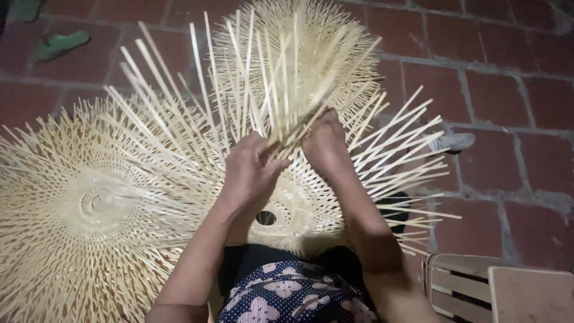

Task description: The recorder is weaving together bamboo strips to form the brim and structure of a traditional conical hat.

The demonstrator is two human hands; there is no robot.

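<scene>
A half-woven bamboo basket with a round centre hole rests on my lap, its long pale strips fanning outward and upward. My left hand and my right hand meet above its middle, both pinching the same bunch of upright bamboo strips. The fingertips are partly hidden among the strips.
A second woven bamboo piece lies on the brick floor at the left, and a third lies beyond my hands. A wooden crate stands at the lower right. A green sandal lies at the upper left, a light shoe at the right.
</scene>
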